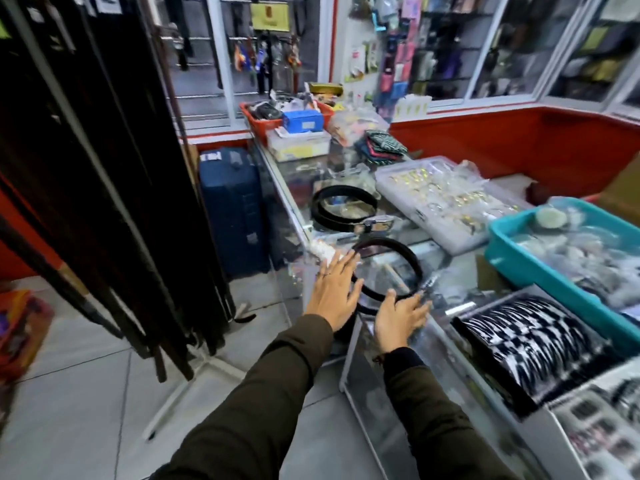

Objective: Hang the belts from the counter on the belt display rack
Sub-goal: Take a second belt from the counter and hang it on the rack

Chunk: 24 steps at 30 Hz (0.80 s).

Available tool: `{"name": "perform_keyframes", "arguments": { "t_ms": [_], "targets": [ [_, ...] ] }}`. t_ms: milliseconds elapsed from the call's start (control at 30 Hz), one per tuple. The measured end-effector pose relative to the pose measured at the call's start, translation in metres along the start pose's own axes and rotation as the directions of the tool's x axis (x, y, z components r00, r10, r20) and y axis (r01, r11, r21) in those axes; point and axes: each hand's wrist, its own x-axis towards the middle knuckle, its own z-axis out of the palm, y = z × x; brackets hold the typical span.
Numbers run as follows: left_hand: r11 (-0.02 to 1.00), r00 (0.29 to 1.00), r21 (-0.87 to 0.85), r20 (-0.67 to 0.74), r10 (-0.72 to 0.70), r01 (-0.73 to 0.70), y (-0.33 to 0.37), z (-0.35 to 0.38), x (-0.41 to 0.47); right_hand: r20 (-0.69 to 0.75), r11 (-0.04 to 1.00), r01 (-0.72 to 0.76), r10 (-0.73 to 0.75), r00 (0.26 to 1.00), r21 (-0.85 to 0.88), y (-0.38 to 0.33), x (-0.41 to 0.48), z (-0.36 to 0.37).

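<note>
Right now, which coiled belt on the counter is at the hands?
The nearer coiled belt, between both hands. The other belt, with the silver buckle, lies farther back, untouched.

My sleeves (277,393) are long, dark olive, reaching both wrists. My left hand (334,292) wears a thin ring; a cord circles my right wrist (381,358).
</note>
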Motion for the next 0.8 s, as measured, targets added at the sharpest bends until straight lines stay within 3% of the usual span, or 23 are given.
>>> {"name": "perform_keyframes", "arguments": {
  "t_ms": [67,167,367,567,700,800],
  "targets": [
    [0.996,0.983,-0.084,0.185,-0.001,0.016,0.015,0.016,0.011,-0.021,0.991,-0.065,0.068,0.997,0.12,0.006,0.012,-0.01],
    [0.998,0.929,-0.066,0.37,0.006,0.02,0.037,0.032,0.027,0.004,0.935,-0.165,0.173,0.985,0.314,0.01,0.035,-0.021],
    [0.996,0.922,-0.089,0.386,0.035,-0.001,0.065,0.043,0.045,0.081,0.815,-0.257,0.252,0.964,0.519,0.016,0.063,-0.026],
    [0.966,0.981,-0.236,0.185,-0.058,0.102,0.057,0.038,0.042,0.258,0.65,-0.349,0.235,0.937,0.675,0.006,0.06,-0.034],
    [0.943,0.997,-0.33,-0.045,-0.056,0.038,0.049,0.013,0.042,0.341,0.573,-0.295,0.028,0.94,0.765,-0.018,0.047,-0.03],
    [0.93,0.968,-0.368,-0.241,-0.07,-0.024,0.039,-0.016,0.041,0.33,0.571,-0.208,-0.118,0.936,0.794,-0.046,0.041,-0.022]
  ]
}}
